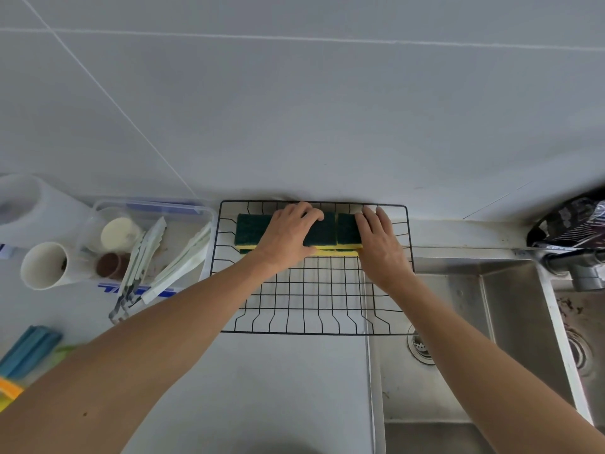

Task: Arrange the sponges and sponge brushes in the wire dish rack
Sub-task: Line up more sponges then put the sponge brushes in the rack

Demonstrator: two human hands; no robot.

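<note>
A black wire dish rack sits on the counter against the wall, its right end over the sink's edge. Green-topped yellow sponges lie in a row along the rack's far side: one at the left, one in the middle, one at the right. My left hand lies palm down on the left and middle sponges, fingers curled over them. My right hand rests flat against the right sponge's right end, fingers straight. Blue and green sponge-brush handles lie at the far left of the counter.
A clear plastic box left of the rack holds white tongs and small cups. A white mug stands further left. The steel sink with its drain is at the right, a faucet beyond it.
</note>
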